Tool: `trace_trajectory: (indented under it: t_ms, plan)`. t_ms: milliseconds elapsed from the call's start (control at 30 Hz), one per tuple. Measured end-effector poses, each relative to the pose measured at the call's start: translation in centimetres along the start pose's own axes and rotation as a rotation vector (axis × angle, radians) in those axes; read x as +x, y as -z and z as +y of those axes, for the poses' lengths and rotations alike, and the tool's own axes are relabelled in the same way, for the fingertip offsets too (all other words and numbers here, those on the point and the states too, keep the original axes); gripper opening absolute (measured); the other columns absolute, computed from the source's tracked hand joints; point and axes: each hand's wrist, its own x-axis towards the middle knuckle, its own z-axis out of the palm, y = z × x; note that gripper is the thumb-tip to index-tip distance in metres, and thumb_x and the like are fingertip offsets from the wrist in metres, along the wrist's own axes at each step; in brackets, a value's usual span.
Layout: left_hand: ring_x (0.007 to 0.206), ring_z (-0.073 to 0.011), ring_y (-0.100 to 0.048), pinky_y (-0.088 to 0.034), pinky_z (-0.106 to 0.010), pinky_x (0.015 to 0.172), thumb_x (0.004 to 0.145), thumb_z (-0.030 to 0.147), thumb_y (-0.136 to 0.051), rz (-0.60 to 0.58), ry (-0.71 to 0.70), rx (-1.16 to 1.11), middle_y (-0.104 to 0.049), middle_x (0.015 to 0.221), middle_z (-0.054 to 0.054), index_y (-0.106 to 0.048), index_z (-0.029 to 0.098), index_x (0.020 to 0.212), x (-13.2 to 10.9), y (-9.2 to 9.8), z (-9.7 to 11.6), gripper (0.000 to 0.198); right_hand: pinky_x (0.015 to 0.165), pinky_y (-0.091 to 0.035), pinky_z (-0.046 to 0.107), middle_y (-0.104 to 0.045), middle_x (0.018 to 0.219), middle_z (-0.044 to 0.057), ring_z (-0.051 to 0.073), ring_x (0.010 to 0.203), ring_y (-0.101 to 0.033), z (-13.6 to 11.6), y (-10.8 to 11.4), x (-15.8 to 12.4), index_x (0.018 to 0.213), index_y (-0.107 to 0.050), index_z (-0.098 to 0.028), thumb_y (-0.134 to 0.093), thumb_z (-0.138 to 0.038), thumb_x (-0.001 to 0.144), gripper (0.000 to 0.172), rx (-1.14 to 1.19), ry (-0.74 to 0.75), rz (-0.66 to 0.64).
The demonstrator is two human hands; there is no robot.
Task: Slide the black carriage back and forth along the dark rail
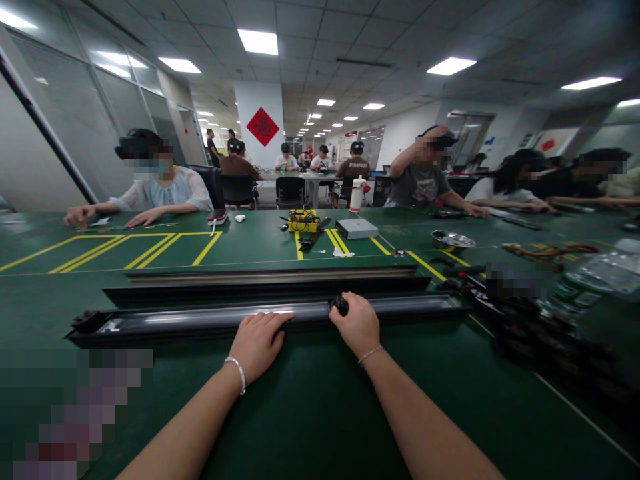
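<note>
A long black channel [180, 323] with a shiny grey inner surface lies crosswise on the green table in front of me. My left hand [257, 341] rests on its near edge, fingers stretched out and lying flat, holding nothing. Further right, my right hand [357, 323] pinches a small dark fitting [341, 305] that sits at the channel; what kind of part it is does not show clearly. Just behind lie more long black strips [265, 291], parallel to the channel. At the channel's left end is a dark end piece [85, 320].
On the green table [320, 427], a dark bundle of parts [540, 327] and a plastic bottle [580, 283] lie to the right. Farther back are a metal bowl [453, 240], a grey box [357, 229] and a yellow item with cables [303, 220]. Several people sit across the table.
</note>
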Motion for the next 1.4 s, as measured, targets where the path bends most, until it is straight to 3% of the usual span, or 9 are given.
trace_trajectory:
  t_ms: [1400]
  plan:
    - [0.093,-0.0201,-0.054,-0.036,-0.037,0.080,0.080,0.023,-0.043,-0.029,0.014,-0.009,-0.063,0.102,-0.002,-0.053,0.028,0.112,0.13,0.37,0.16,0.034,0.089,-0.038,0.035,-0.065,0.092,0.010,0.023,0.094,-0.056,-0.13,0.05,0.02,0.087,-0.062,-0.015,-0.049,-0.028,0.069,0.025,-0.037,-0.021,0.003]
